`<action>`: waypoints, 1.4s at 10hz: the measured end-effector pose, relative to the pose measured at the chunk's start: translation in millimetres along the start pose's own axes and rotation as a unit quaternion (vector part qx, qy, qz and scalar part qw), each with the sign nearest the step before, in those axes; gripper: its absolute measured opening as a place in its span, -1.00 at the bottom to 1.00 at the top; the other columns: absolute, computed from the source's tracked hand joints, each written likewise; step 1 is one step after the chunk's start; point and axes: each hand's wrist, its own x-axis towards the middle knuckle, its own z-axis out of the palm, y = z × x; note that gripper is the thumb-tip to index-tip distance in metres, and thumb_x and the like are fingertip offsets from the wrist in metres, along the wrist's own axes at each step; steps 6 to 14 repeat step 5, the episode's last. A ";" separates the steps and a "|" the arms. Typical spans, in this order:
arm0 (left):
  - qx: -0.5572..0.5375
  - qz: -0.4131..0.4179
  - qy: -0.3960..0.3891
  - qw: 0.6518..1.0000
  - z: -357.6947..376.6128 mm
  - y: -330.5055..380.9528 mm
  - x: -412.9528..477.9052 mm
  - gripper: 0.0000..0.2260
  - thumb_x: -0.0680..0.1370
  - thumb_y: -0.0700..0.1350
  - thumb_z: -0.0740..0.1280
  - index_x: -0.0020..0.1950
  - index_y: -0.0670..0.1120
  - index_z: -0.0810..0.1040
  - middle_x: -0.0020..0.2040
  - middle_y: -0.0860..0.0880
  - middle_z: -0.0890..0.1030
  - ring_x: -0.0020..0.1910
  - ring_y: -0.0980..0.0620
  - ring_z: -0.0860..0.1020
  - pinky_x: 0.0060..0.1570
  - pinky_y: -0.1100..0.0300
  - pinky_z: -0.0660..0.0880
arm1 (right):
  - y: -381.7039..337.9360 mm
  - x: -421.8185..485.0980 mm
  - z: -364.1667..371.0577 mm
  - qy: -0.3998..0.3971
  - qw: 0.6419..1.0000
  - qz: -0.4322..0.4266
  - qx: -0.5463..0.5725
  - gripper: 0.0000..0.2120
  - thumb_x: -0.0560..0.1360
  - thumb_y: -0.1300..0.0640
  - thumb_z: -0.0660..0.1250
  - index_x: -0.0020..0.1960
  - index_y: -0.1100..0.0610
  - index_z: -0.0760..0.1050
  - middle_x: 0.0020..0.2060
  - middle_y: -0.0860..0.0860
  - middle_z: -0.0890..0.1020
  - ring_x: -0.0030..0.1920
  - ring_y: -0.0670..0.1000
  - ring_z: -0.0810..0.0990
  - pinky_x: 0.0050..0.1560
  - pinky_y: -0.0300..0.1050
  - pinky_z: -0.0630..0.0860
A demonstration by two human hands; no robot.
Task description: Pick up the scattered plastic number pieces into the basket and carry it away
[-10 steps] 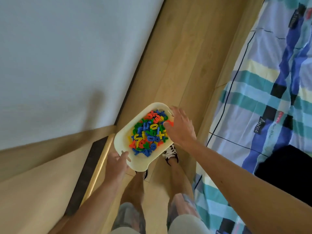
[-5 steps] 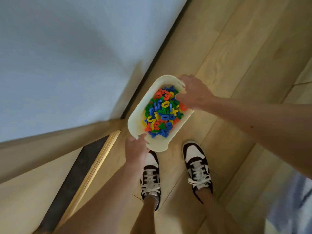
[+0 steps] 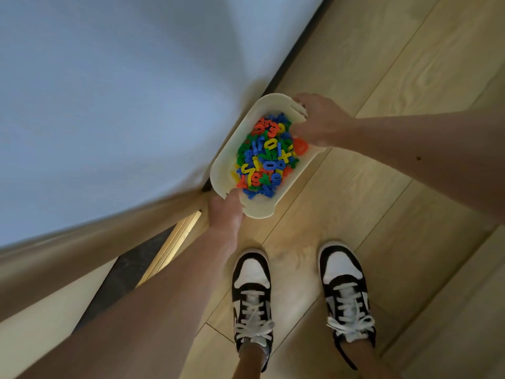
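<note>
The cream basket (image 3: 223, 170) is hanging or sitting low over the wooden floor (image 3: 382, 77), at twelve o'clock from the person's shoes (image 3: 252, 291) and close beside the pale wall (image 3: 109, 91) at its nine o'clock. Whether its bottom is touching the floor cannot be told. The number pieces (image 3: 266, 157) are lying heaped inside it, red, blue, green and yellow together, with one orange piece (image 3: 300, 146) leaning on the basket's side at three o'clock.

The left hand (image 3: 226, 212) is gripping the rim at the basket's seven o'clock end, thumb showing inside the edge. The right hand (image 3: 321, 123) is gripping the rim at the one o'clock corner, fingers curled over it.

No loose pieces are showing on the stretch of floor in view, so the gathering part is looking finished, as far as can be seen. What is remaining, by my judgement, is the carrying. With both hands holding opposite ends, the basket is looking ready to be borne off.
</note>
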 end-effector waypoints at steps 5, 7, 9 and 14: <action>0.140 0.040 0.077 0.986 -9.7 28.1 -21.8 -0.69 0.55 0.01 0.27 0.21 -0.12 0.45 -0.02 -0.07 0.56 -0.19 0.05 0.47 -0.37 0.20 0.32 | -9.2 -24.7 -21.2 0.011 1.000 -0.015 0.022 -0.31 0.51 0.08 0.36 0.56 0.16 0.17 0.45 0.15 0.40 0.41 0.15 0.39 0.34 -0.01 0.36; 0.140 0.040 0.077 0.986 -9.7 28.1 -21.8 -0.69 0.55 0.01 0.27 0.21 -0.12 0.45 -0.02 -0.07 0.56 -0.19 0.05 0.47 -0.37 0.20 0.32 | -9.2 -24.7 -21.2 0.011 1.000 -0.015 0.022 -0.31 0.51 0.08 0.36 0.56 0.16 0.17 0.45 0.15 0.40 0.41 0.15 0.39 0.34 -0.01 0.36; 0.140 0.040 0.077 0.986 -9.7 28.1 -21.8 -0.69 0.55 0.01 0.27 0.21 -0.12 0.45 -0.02 -0.07 0.56 -0.19 0.05 0.47 -0.37 0.20 0.32 | -9.2 -24.7 -21.2 0.011 1.000 -0.015 0.022 -0.31 0.51 0.08 0.36 0.56 0.16 0.17 0.45 0.15 0.40 0.41 0.15 0.39 0.34 -0.01 0.36; 0.140 0.040 0.077 0.986 -9.7 28.1 -21.8 -0.69 0.55 0.01 0.27 0.21 -0.12 0.45 -0.02 -0.07 0.56 -0.19 0.05 0.47 -0.37 0.20 0.32 | -9.2 -24.7 -21.2 0.011 1.000 -0.015 0.022 -0.31 0.51 0.08 0.36 0.56 0.16 0.17 0.45 0.15 0.40 0.41 0.15 0.39 0.34 -0.01 0.36</action>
